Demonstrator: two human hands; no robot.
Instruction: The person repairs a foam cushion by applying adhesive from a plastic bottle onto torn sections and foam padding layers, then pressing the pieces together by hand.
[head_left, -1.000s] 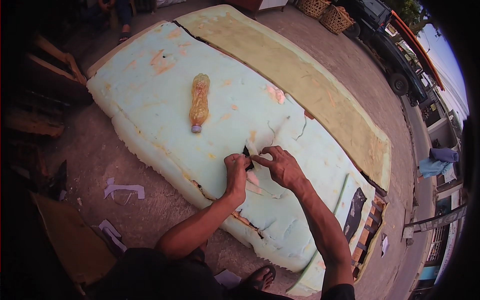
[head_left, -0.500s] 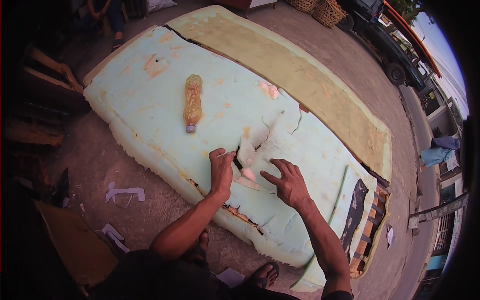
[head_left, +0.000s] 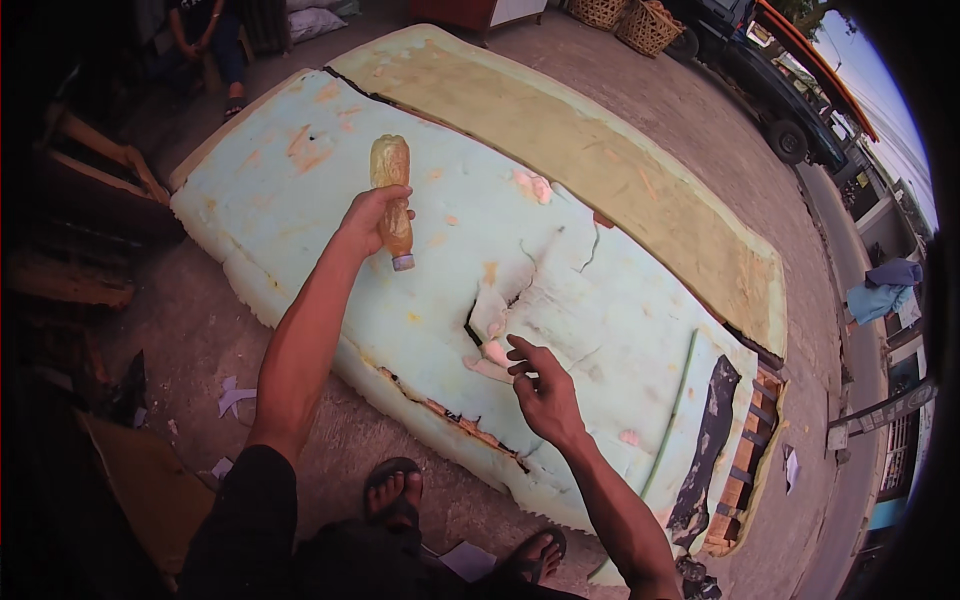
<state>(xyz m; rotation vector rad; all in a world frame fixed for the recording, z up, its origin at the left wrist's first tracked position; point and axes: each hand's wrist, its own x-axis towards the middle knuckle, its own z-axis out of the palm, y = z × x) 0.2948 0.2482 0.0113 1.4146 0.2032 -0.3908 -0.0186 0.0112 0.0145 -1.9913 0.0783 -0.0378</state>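
Observation:
My left hand [head_left: 376,218] is wrapped around the middle of a clear plastic bottle [head_left: 391,163] with yellowish contents and a pale cap at its lower end. Under both hands lies a large pale green foam slab [head_left: 400,310], stained orange in places. My right hand [head_left: 546,390] hovers over the slab with its fingers apart, holding nothing. Just beyond those fingers is a torn, dark-edged gap where a greyish foam flap [head_left: 489,312] and a pink foam piece [head_left: 496,351] sit. Cracks run across the foam from there.
A tan foam panel [head_left: 560,130] borders the slab's far side. A slatted wooden frame [head_left: 745,455] shows at the right end. Wicker baskets [head_left: 648,27] and a dark truck [head_left: 775,90] stand farther back. Another person [head_left: 215,40] sits at the upper left. Scraps lie on the floor.
My left hand has moved from beside the torn gap up to the bottle and closed around it. My right hand has shifted slightly left and down.

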